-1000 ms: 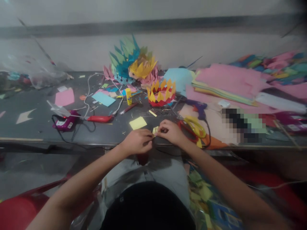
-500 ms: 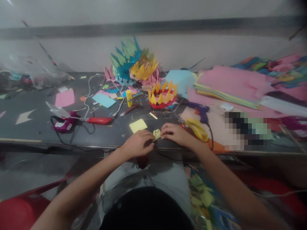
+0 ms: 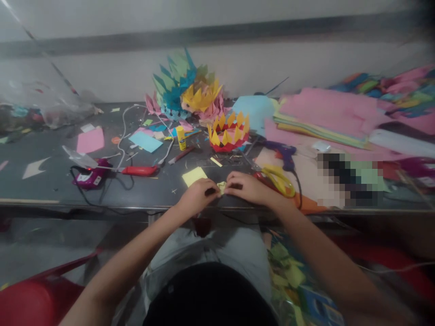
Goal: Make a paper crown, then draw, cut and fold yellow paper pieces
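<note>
A small folded yellow paper (image 3: 221,186) lies at the front edge of the table, between my two hands. My left hand (image 3: 201,195) pinches its left side with thumb and fingers. From the right, my right hand (image 3: 244,187) grips the other side with its fingertips. The fingers cover much of the paper. A flat yellow sheet (image 3: 194,176) rests just behind my left hand. Behind the hands stands a red and yellow paper crown (image 3: 228,144). Yellow-handled scissors (image 3: 278,180) lie right beside my right hand.
A yellow glue stick (image 3: 181,138) stands near a red-handled tool (image 3: 140,170) with a cord. Left of these sits a purple device (image 3: 91,174). A purple glue gun (image 3: 286,156) and stacked coloured paper (image 3: 326,113) lie right. Paper crowns (image 3: 185,88) are piled by the wall.
My left hand's thumb and fingers have closed together on the folded paper. My right fingertips have come nearer to the left ones, and less of the paper shows.
</note>
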